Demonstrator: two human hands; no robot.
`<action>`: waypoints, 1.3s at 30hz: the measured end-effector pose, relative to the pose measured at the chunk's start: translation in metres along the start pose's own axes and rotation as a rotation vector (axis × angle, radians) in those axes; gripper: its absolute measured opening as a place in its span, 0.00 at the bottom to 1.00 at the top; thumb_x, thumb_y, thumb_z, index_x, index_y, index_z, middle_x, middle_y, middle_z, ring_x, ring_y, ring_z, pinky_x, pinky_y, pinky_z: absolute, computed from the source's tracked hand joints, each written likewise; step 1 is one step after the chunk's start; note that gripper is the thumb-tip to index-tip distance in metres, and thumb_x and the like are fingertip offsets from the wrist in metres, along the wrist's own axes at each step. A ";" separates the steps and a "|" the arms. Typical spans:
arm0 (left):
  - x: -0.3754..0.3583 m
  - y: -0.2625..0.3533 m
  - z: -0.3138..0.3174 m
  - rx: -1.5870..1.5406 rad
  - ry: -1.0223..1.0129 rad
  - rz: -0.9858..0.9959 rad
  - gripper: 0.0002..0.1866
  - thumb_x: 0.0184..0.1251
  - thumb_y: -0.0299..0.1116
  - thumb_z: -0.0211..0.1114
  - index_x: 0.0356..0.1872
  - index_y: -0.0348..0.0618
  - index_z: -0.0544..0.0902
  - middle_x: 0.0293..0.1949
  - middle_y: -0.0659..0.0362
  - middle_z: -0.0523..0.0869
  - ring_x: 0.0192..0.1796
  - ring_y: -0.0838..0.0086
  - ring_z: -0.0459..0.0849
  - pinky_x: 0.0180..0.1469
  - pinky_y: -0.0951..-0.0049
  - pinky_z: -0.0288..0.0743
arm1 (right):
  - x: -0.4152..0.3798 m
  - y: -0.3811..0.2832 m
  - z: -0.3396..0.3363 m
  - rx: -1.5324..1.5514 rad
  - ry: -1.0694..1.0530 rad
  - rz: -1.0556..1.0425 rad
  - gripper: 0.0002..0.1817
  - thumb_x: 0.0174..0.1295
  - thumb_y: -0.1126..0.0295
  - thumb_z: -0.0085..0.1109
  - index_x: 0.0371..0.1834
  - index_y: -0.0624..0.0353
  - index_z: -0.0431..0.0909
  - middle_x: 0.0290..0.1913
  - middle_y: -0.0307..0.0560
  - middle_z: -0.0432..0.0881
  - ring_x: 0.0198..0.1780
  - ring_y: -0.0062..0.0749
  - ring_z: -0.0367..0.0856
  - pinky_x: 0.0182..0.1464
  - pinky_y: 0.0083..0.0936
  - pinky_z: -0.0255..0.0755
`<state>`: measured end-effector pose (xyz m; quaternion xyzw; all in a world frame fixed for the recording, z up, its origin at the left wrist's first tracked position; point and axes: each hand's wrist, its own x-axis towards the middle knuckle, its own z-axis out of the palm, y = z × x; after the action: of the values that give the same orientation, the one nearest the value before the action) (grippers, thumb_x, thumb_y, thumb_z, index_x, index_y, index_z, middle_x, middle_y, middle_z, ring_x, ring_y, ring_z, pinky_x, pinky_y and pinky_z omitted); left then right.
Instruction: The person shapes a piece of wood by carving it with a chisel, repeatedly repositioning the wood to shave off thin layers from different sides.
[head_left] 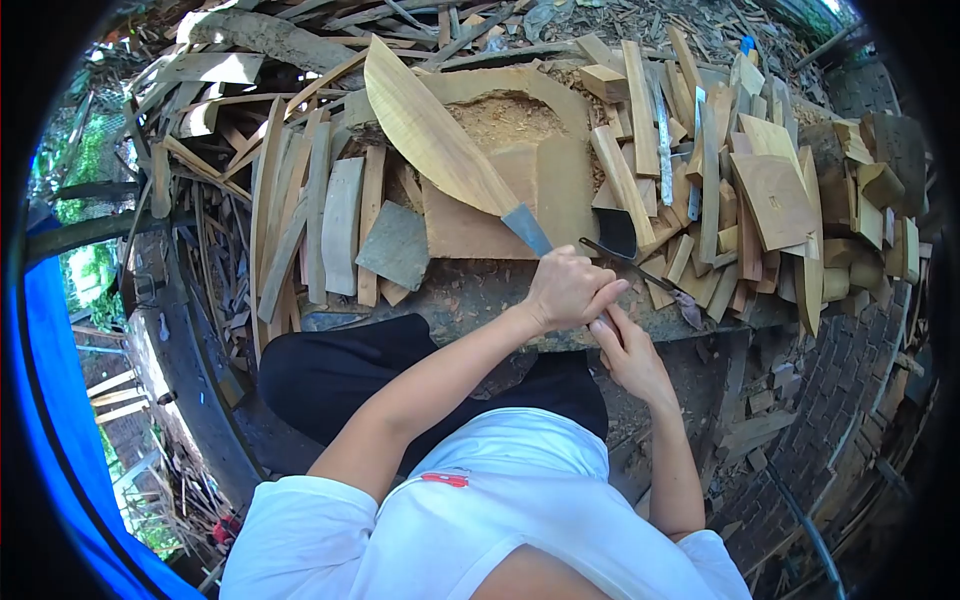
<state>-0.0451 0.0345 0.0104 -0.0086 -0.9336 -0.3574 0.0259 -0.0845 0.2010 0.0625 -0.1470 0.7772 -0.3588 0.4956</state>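
A long, curved, blade-shaped piece of pale wood [435, 130] slants from the upper left towards my hands. It ends in a short flat grey section [527, 230], like a knife blade coming out of a wooden sheath. My left hand [568, 288] is closed around the near end, just below the grey section. Right behind it, my right hand [632, 362] is closed at the same line, its fingers against the left; the handle itself is hidden by both hands. A thin dark tool [625, 262] lies just beyond the left hand, beside a black curved piece [613, 230].
In front of me a hollowed wooden block [565, 190] rests on the bench [470, 310]. A grey flat slab [395, 246] leans left of it. Wood offcuts [775, 195] crowd the right, and slats [345, 220] the left. A blue sheet [60, 430] hangs at far left.
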 end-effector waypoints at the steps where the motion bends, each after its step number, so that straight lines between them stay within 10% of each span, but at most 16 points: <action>1: 0.001 -0.003 -0.002 0.007 0.009 0.001 0.16 0.68 0.42 0.57 0.21 0.50 0.81 0.19 0.56 0.80 0.26 0.63 0.80 0.36 0.64 0.68 | 0.000 0.002 0.001 -0.006 0.011 0.001 0.25 0.70 0.54 0.50 0.65 0.57 0.70 0.42 0.61 0.84 0.49 0.52 0.84 0.52 0.38 0.73; 4: -0.001 -0.027 -0.024 -0.081 0.499 -0.043 0.10 0.64 0.33 0.63 0.44 0.43 0.82 0.44 0.53 0.81 0.51 0.59 0.78 0.58 0.62 0.66 | 0.005 -0.014 0.002 0.005 -0.002 0.020 0.24 0.71 0.53 0.50 0.60 0.58 0.72 0.30 0.54 0.83 0.36 0.43 0.85 0.42 0.36 0.76; 8: -0.009 -0.143 -0.064 0.087 1.072 -0.855 0.31 0.68 0.45 0.60 0.67 0.41 0.65 0.64 0.45 0.68 0.65 0.51 0.66 0.65 0.50 0.57 | 0.007 -0.010 0.009 -0.025 -0.048 0.095 0.21 0.70 0.52 0.51 0.48 0.62 0.74 0.18 0.51 0.77 0.25 0.45 0.83 0.31 0.41 0.73; 10: -0.016 -0.237 -0.062 -0.329 1.013 -1.099 0.33 0.72 0.55 0.52 0.67 0.41 0.67 0.63 0.46 0.71 0.64 0.49 0.66 0.67 0.48 0.55 | 0.015 0.011 0.017 -0.250 0.030 -0.041 0.20 0.69 0.53 0.53 0.47 0.62 0.73 0.20 0.56 0.79 0.29 0.54 0.83 0.34 0.45 0.73; 16: -0.007 -0.197 -0.080 -0.218 0.717 -1.255 0.36 0.72 0.65 0.43 0.61 0.45 0.77 0.59 0.48 0.76 0.64 0.49 0.66 0.67 0.46 0.55 | 0.003 -0.025 0.036 -0.308 0.179 -0.171 0.26 0.69 0.59 0.53 0.68 0.53 0.63 0.41 0.62 0.84 0.43 0.61 0.84 0.42 0.46 0.76; 33: -0.069 -0.182 -0.053 0.127 0.826 -0.889 0.31 0.72 0.56 0.52 0.56 0.35 0.79 0.66 0.43 0.58 0.68 0.45 0.53 0.71 0.47 0.47 | -0.033 -0.018 0.028 -0.588 0.170 -0.213 0.31 0.69 0.61 0.52 0.75 0.48 0.57 0.38 0.63 0.84 0.36 0.60 0.84 0.35 0.48 0.77; 39: -0.046 -0.167 -0.046 -0.164 0.906 -1.098 0.36 0.75 0.54 0.47 0.72 0.34 0.58 0.75 0.41 0.52 0.75 0.47 0.52 0.73 0.50 0.47 | -0.025 -0.015 0.028 -0.680 0.187 -0.260 0.31 0.70 0.61 0.52 0.75 0.46 0.57 0.38 0.61 0.83 0.35 0.59 0.84 0.33 0.48 0.77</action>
<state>-0.0028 -0.1205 -0.0687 0.6098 -0.6707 -0.3563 0.2265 -0.0502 0.1940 0.0825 -0.3672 0.8687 -0.1518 0.2958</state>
